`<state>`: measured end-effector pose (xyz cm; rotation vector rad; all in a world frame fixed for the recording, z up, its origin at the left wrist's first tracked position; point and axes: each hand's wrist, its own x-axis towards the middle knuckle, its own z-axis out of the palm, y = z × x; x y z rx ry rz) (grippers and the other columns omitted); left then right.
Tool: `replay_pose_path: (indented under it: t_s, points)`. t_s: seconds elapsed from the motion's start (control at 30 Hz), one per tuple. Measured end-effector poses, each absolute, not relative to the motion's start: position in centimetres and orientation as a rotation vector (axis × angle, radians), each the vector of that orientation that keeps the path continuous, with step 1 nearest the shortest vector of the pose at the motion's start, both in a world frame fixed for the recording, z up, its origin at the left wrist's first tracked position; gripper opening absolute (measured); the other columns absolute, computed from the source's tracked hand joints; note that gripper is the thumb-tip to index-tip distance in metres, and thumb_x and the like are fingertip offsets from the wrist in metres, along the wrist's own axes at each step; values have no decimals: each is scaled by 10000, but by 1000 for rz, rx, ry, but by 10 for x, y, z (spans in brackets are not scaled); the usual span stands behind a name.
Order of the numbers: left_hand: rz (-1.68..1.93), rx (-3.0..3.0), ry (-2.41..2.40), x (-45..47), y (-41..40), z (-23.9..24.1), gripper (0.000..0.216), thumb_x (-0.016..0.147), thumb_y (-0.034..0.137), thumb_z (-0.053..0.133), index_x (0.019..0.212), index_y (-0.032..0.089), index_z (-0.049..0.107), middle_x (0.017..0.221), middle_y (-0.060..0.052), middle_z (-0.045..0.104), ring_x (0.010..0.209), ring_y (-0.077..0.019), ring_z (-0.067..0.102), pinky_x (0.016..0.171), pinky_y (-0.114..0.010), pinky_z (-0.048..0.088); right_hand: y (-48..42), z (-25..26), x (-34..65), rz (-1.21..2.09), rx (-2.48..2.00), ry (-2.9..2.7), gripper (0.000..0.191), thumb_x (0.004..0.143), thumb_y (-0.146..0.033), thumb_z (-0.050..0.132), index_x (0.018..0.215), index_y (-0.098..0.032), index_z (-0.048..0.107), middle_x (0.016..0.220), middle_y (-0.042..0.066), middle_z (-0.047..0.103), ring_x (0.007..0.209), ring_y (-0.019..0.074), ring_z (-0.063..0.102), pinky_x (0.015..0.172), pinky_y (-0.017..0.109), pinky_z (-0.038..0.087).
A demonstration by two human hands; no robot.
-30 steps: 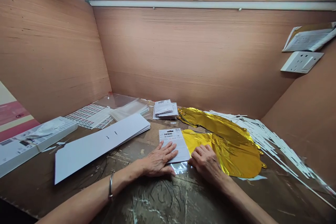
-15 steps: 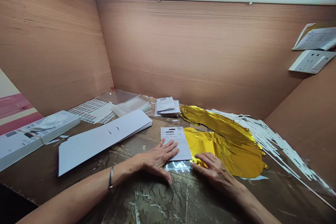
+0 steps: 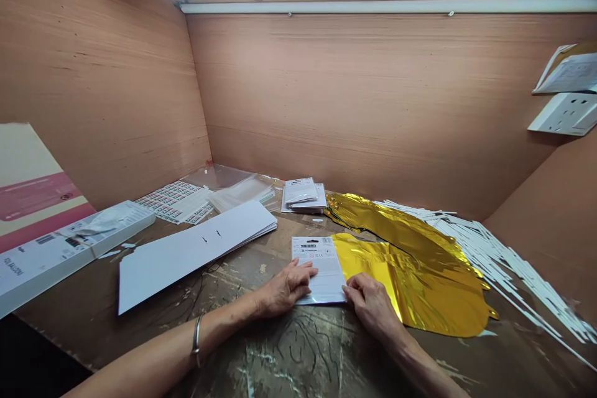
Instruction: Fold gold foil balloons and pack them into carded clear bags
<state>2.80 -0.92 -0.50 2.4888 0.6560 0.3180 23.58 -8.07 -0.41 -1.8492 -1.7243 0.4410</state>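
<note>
A white printed card in a clear plastic bag lies flat in front of me, with a hang hole and barcode at its far end. My left hand bears down on its left side, index finger stretched over the card and the other fingers curled at the near edge. At the near right corner, my right hand pinches the bag's edge between thumb and fingers. The bag's flap lies folded in along the near edge. Gold foil balloons spread out just right of the card, beside my right hand.
Behind the card sits a small stack of bagged cards. Leftward are white card sheets, a long white box, sticker sheets and clear bags. White sticks lie along the right wall. Black threads are scattered nearby.
The clear flap that stuck out toward me is now folded in at the near edge. My left hand's spread fingers have curled, and my right hand now pinches the corner. The view has tilted up slightly.
</note>
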Motion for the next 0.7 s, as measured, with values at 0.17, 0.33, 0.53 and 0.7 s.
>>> replay_pose_path:
  t_s: [0.17, 0.33, 0.53, 0.7]
  points:
    - [384, 2482, 696, 31, -13, -9, 86, 822, 188, 426, 802, 181, 509, 1207, -17, 493, 1212, -144, 325, 1052, -388, 132, -71, -10, 240, 823, -1720, -1360, 200, 615, -209, 525, 810, -193, 483, 581, -25, 544, 544, 148, 529, 503, 254, 371]
    - [565, 2356, 863, 29, -17, -8, 77, 735, 185, 535, 672, 156, 500, 1342, -95, 325, 1250, -211, 254, 1013, -363, 252, -65, -7, 235, 1250, -1432, -991, 491, 533, -209, 612, 978, -146, 415, 486, -74, 480, 429, 106, 453, 442, 230, 328]
    - [1127, 1999, 1165, 27, 16, 5, 249, 687, 167, 549, 928, 170, 488, 1254, -125, 414, 1191, -249, 342, 962, -398, 299, -26, 25, 229, 1171, -1207, -1056, 448, 557, -250, 657, 951, -118, 491, 512, -63, 467, 414, 67, 391, 390, 202, 269]
    - [1259, 2044, 1231, 44, 100, 32, 333, 694, 120, 474, 1023, 171, 474, 1044, -63, 552, 982, -190, 503, 859, -328, 382, 66, 50, 227, 954, -1340, -1198, 436, 558, -291, 617, 929, -79, 530, 487, -58, 442, 375, 63, 357, 373, 220, 297]
